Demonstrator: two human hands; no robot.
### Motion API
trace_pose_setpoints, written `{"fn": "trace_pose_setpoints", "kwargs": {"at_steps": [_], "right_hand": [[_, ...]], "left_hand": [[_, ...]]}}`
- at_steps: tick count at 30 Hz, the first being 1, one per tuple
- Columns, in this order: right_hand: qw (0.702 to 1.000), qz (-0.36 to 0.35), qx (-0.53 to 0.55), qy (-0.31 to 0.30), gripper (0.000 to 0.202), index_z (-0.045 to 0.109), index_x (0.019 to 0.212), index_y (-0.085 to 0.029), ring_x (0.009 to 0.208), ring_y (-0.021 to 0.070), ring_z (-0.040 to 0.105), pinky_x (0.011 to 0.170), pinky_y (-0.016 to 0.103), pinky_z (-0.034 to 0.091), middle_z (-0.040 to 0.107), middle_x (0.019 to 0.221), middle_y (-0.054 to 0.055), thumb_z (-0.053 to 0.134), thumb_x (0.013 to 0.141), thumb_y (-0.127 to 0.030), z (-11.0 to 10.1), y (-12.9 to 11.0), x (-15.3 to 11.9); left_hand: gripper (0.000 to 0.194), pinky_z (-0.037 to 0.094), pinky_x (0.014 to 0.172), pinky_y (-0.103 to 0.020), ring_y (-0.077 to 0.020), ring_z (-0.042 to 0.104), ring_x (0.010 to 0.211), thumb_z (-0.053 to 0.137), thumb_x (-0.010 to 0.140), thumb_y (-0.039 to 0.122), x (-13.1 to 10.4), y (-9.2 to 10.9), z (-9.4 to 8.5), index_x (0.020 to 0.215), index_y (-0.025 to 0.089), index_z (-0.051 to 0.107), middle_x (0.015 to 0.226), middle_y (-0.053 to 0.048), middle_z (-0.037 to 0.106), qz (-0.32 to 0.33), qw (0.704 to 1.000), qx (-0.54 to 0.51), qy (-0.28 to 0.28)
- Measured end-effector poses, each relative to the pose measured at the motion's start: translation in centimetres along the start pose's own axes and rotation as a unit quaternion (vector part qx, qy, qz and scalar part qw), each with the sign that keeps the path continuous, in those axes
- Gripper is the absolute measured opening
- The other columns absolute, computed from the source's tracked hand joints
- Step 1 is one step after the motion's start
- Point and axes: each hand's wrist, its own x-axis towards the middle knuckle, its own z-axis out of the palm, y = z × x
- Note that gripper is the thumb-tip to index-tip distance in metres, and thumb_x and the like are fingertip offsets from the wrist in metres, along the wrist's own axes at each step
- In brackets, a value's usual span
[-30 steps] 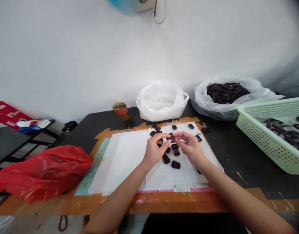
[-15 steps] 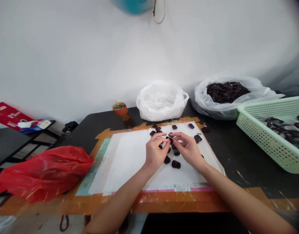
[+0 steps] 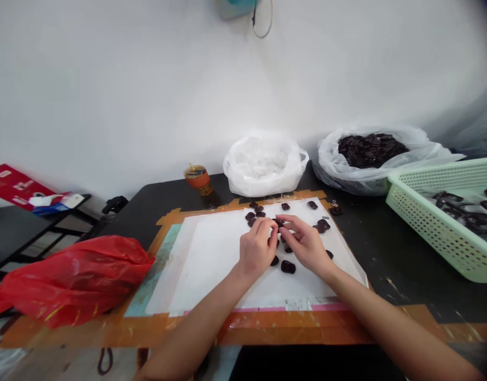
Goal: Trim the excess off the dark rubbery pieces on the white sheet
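Observation:
Between the fingertips of my two hands is a small dark brown piece (image 3: 279, 223), glossy and rounded, partly covered by the fingers. My left hand (image 3: 259, 244) is closed in a pinch at its left side. From the right, my right hand (image 3: 304, 241) pinches it with thumb and forefinger. Several similar dark pieces lie around the hands on the white sheet (image 3: 211, 259), one of them a rounded dark piece (image 3: 288, 266) just below the hands. A small cluster of dark pieces (image 3: 254, 209) sits behind my left hand.
A white plastic bag (image 3: 263, 185) with clear-looking contents stands behind the sheet. At back right, another bag (image 3: 334, 172) holds many dark pieces. A pale green basket (image 3: 429, 233) is at right, a red bag (image 3: 76, 280) at left, and a drink cup (image 3: 198, 180) near the wall.
My left fingers have curled in more and the left hand has turned slightly over the piece. My right hand stays at nearly the same spot. The view has shifted a little.

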Motion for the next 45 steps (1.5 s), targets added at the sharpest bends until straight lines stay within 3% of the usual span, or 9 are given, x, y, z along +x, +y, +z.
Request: {"fn": "trace_pose_setpoints", "kwargs": {"at_steps": [8,15,23,27,33,37,45], "right_hand": [[0.996,-0.019,-0.087,-0.001,0.036,0.045,0.128,-0.025,0.047,0.0104,0.046,0.051,0.026,0.040,0.066,0.089,0.003,0.045,0.092,-0.029,0.2,-0.5,-0.4],[0.990,-0.041,-0.136,-0.005,0.038,0.042,0.129,-0.026,0.052,0.0118,0.053,0.054,0.026,0.041,0.067,0.096,0.003,0.043,0.092,-0.024,0.2,-0.6,-0.6],[0.997,-0.016,-0.071,0.002,0.031,0.047,0.122,-0.022,0.059,0.0118,0.058,0.058,0.024,0.046,0.067,0.098,0.004,0.046,0.092,-0.028,0.4,-0.1,-0.4],[0.999,-0.010,-0.041,0.005,0.029,0.048,0.120,-0.022,0.070,0.0139,0.062,0.063,0.024,0.049,0.067,0.100,0.005,0.046,0.092,-0.029,0.5,0.2,-0.3],[0.995,-0.021,-0.093,0.005,0.026,0.049,0.117,-0.022,0.055,0.0094,0.055,0.056,0.023,0.045,0.068,0.096,0.002,0.046,0.091,-0.024,0.4,0.0,-0.4],[0.994,-0.023,-0.107,0.009,0.028,0.049,0.118,-0.022,0.053,0.0089,0.055,0.057,0.023,0.045,0.068,0.095,0.002,0.046,0.090,-0.020,0.5,-0.2,-0.4],[0.999,-0.021,-0.041,-0.021,0.035,0.052,0.124,-0.024,0.057,0.0099,0.054,0.051,0.023,0.045,0.065,0.102,0.003,0.048,0.090,-0.024,0.1,0.2,0.0]], "left_hand": [[0.007,0.049,0.066,-0.023,-0.0136,0.062,0.075,0.052,0.086,0.015,0.0,0.1,-0.1,0.086,0.019,0.058,0.088,-0.003,0.063,-0.022,1.000,0.013,-0.007],[0.008,0.046,0.063,-0.023,-0.0136,0.061,0.075,0.050,0.087,0.015,0.0,0.1,-0.1,0.088,0.019,0.057,0.088,-0.003,0.062,-0.014,0.999,0.040,-0.017],[0.009,0.046,0.062,-0.022,-0.0137,0.060,0.078,0.048,0.089,0.017,0.3,-0.1,-0.2,0.091,0.019,0.057,0.093,-0.004,0.058,-0.055,0.998,0.016,-0.036],[0.009,0.048,0.067,-0.022,-0.0120,0.060,0.078,0.052,0.088,0.019,0.3,-0.1,-0.2,0.090,0.020,0.060,0.105,-0.005,0.057,-0.070,0.997,0.016,-0.014],[0.009,0.042,0.051,-0.020,-0.0082,0.059,0.065,0.051,0.087,0.019,0.2,-0.3,-0.3,0.089,0.019,0.060,0.112,-0.005,0.055,-0.005,0.996,0.091,-0.011],[0.010,0.033,0.042,-0.021,-0.0084,0.057,0.060,0.047,0.088,0.020,0.2,-0.4,-0.2,0.092,0.017,0.056,0.112,-0.006,0.058,0.044,0.986,0.152,-0.047],[0.006,0.037,0.046,-0.020,-0.0115,0.061,0.073,0.043,0.090,0.020,0.2,-0.8,0.2,0.093,0.018,0.048,0.105,-0.005,0.057,0.038,0.990,0.118,-0.061]]}}
